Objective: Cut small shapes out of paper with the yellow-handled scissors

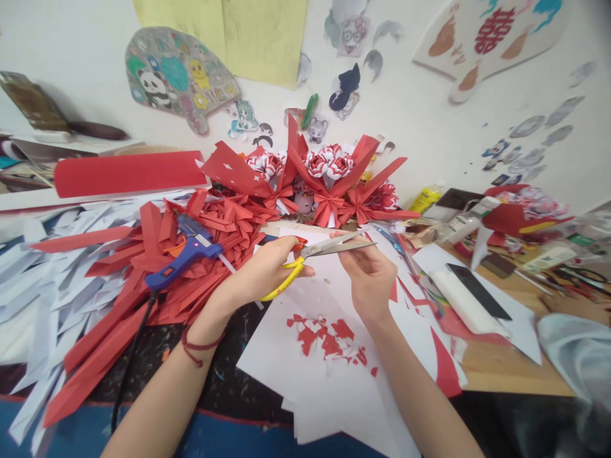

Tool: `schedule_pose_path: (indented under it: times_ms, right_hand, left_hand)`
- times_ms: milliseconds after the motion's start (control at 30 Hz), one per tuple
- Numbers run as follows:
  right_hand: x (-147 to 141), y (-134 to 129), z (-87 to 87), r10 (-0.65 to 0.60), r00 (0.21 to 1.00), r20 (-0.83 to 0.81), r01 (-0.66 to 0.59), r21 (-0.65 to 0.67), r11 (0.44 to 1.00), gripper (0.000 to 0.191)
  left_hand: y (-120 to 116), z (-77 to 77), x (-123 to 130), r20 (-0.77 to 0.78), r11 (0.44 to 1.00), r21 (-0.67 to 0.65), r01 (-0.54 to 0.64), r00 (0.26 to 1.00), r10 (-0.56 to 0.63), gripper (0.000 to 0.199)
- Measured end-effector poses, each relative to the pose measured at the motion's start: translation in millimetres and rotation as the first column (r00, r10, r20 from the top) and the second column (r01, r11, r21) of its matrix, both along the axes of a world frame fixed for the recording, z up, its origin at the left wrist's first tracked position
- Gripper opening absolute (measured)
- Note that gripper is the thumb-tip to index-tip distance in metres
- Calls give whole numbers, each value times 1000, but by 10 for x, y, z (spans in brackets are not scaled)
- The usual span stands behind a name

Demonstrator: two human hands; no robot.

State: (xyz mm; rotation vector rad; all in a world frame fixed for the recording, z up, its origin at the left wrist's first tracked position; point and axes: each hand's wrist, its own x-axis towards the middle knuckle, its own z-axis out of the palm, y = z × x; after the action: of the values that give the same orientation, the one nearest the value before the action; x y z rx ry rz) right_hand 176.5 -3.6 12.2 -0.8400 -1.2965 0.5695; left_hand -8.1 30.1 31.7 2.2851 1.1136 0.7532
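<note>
Left hand (274,264): fingers closed round the yellow handles of the scissors (308,254); blades open, pointing to the right hand (370,273). Right hand: fingers curled just beside the blade tips, partly behind them; can't tell if they pinch anything. Scissors are held above the white paper sheets (272,343), off the sheets' far edge area. Red and white paper scraps (329,340) lie mid-sheet, nearer than both hands. Left of left hand: blue glue gun (186,254) on a pile of folded red paper strips (157,254); folded white strips (28,280) toward table's left edge. Red paper bouquets (329,184) along table's back edge, by the wall. Toward table's right edge: black phone (478,291), white roll (465,305), another person's sleeve (577,362) at the near corner.
</note>
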Motion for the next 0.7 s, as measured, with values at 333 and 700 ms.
schedule_pose_path:
  times_ms: [333, 700]
  right_hand:
    - [-57, 12, -29, -27, 992, -119, 30, 20, 999, 8]
    - [-94, 24, -20, -46, 976, -214, 52, 21, 998, 7]
  left_hand:
    - [-11, -86, 108, 18, 1000, 21, -5, 1000, 5, 33]
    - [-46, -204, 234, 23, 998, -16, -68, 997, 69, 31]
